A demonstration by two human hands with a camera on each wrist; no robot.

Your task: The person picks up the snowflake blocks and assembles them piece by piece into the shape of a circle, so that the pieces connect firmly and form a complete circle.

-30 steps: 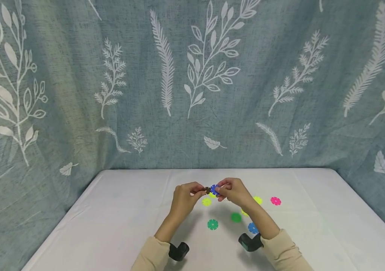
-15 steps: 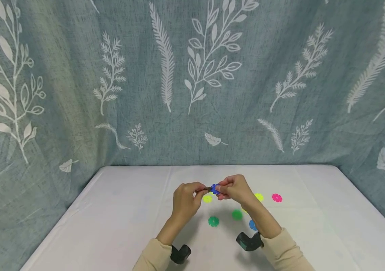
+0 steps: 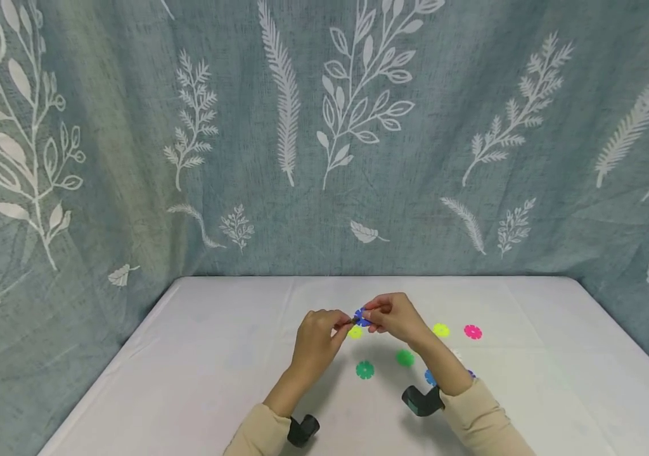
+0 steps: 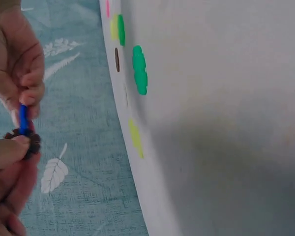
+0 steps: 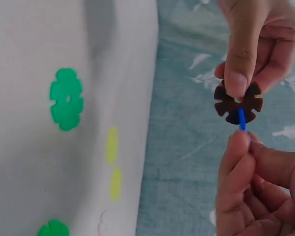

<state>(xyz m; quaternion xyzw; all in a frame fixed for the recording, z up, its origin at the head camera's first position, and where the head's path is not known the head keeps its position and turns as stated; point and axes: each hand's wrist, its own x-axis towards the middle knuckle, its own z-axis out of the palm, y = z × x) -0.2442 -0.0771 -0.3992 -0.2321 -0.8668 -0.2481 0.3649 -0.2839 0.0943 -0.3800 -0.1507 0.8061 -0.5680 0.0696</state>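
Brown disc (image 5: 230, 106) and blue disc (image 5: 242, 121): up in the air, edges touching | left hand (image 3: 316, 339): pinching the brown one | right hand (image 3: 397, 320): pinching the blue one | white table (image 3: 216, 367): bright discs (image 3: 365, 370) lying flat | behind: blue-green curtain (image 3: 284, 231), white leaves (image 3: 363, 232)

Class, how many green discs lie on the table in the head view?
2. Both lie between the left arm and right arm: the darker green disc in front, the lighter green disc slightly farther back, to its right. The arms may hide others.
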